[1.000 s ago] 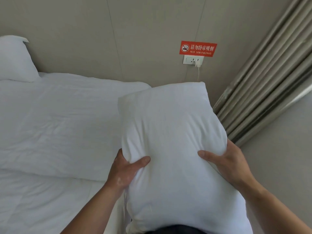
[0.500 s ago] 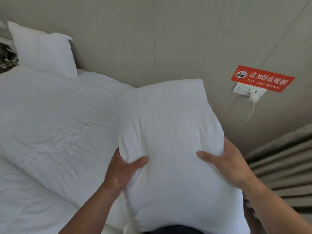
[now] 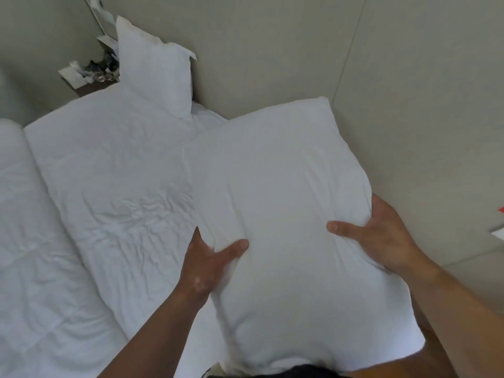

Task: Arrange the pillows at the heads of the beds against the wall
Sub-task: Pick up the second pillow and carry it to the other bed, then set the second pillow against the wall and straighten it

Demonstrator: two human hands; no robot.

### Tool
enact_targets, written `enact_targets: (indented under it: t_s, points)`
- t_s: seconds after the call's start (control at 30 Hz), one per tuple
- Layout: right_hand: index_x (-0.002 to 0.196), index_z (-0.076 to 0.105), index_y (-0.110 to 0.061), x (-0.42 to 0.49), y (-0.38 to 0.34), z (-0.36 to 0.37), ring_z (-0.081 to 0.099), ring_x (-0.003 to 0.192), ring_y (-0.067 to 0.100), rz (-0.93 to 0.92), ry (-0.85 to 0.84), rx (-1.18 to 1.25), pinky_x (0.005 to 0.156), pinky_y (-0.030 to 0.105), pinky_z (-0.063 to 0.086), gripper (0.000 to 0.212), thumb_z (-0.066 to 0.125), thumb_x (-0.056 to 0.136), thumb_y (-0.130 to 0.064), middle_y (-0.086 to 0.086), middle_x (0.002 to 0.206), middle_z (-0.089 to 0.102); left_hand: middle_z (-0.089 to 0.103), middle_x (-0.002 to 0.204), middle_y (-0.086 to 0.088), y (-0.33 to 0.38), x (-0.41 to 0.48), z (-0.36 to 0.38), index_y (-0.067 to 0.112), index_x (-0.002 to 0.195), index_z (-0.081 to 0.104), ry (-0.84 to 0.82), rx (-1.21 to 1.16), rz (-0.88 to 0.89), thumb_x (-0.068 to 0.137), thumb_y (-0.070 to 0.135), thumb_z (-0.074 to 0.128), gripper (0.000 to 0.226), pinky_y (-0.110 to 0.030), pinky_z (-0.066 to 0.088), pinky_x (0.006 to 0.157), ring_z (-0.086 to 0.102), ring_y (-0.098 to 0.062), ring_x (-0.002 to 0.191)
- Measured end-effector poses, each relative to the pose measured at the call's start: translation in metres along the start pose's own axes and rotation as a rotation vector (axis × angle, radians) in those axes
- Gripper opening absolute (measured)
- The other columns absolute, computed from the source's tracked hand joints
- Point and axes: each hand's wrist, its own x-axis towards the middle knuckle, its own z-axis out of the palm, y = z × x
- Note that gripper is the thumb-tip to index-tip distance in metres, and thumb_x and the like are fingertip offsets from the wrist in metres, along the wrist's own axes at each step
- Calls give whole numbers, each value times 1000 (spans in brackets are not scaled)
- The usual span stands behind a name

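Beige wall [image 3: 272,45]; white bed [image 3: 109,186], second pillow [image 3: 155,69] at its head. Left hand [image 3: 207,263] and right hand [image 3: 381,236], fingers clamped, grip held pillow [image 3: 286,200].

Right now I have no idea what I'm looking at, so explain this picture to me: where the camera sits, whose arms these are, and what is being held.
There is no machine here. The camera is worn on a person's head and looks forward and down, so the two bare arms coming in from the bottom are that person's own. The left hand and right hand grip a white pillow by its sides, holding it up over a bed covered in white bedding. A second pillow already stands propped against the beige wall at the far end of the bed. Beyond it is a small cluttered table.
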Motion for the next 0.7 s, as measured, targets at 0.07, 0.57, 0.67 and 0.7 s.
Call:
enact_targets:
  t_s: [0.07, 0.57, 0.67, 0.7]
  points:
    - [114, 64, -39, 32, -11, 8, 68, 92, -16, -26, 8, -30, 80, 10, 51, 66, 97, 63, -12, -36, 98, 74, 80, 124, 3, -1, 28, -3, 32, 134, 63, 7, -49, -4, 43, 57, 101, 102, -55, 56, 104, 77, -25, 114]
    - [126, 63, -42, 219, -47, 66, 57, 88, -30, -139, -188, -398, 75, -6, 38, 79, 100, 57, -31, -31, 105, 68, 77, 125, -19, -72, 179, 13, 7, 132, 68, 11, -296, -306, 64, 18, 93, 73, -55, 57, 103, 74, -38, 116]
    - [135, 60, -40, 241, -33, 85, 59, 84, -23, -191, -228, -467, 75, -7, 35, 87, 100, 57, -29, -36, 102, 62, 81, 116, -13, -100, 193, 23, 8, 122, 73, 24, -285, -437, 76, 6, 88, 48, -44, 60, 94, 76, -34, 112]
    - [137, 60, -37, 248, -25, 93, 59, 87, -16, -193, -243, -491, 75, -5, 35, 89, 100, 58, -28, -33, 103, 63, 83, 110, -10, -109, 196, 27, 8, 118, 74, 22, -278, -494, 81, 2, 84, 39, -39, 60, 89, 76, -33, 109]
